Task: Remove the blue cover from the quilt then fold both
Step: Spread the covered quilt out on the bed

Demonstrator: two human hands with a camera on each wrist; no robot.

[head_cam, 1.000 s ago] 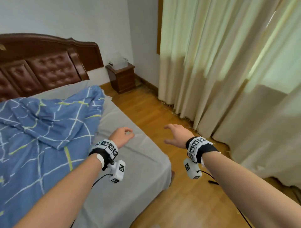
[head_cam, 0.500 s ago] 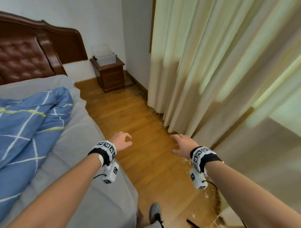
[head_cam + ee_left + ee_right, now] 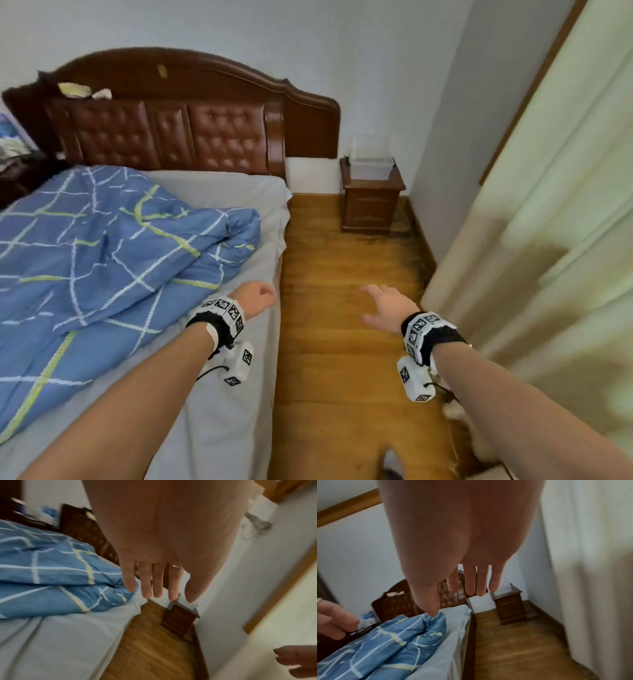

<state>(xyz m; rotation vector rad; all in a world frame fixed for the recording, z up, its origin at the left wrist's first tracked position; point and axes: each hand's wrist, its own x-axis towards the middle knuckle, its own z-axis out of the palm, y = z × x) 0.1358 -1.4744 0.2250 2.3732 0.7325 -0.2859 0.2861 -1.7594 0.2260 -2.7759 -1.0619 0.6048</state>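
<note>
The quilt in its blue cover (image 3: 102,253) with white and yellow lines lies rumpled across the bed's grey sheet (image 3: 236,394); it also shows in the left wrist view (image 3: 51,577) and the right wrist view (image 3: 390,642). My left hand (image 3: 255,301) hovers over the bed's right edge, just right of the quilt, fingers relaxed and holding nothing (image 3: 154,586). My right hand (image 3: 387,308) is out over the wooden floor with straight fingers (image 3: 471,585), empty.
A dark padded headboard (image 3: 178,133) stands at the far end of the bed. A wooden nightstand (image 3: 370,202) with a clear box on top sits in the corner. Pale curtains (image 3: 548,240) hang along the right. A strip of wooden floor (image 3: 342,342) runs between bed and curtains.
The view has swung back left from the curtains toward the bed's head, bringing the headboard and more quilt into sight. Both hands stay empty and held out in front.
</note>
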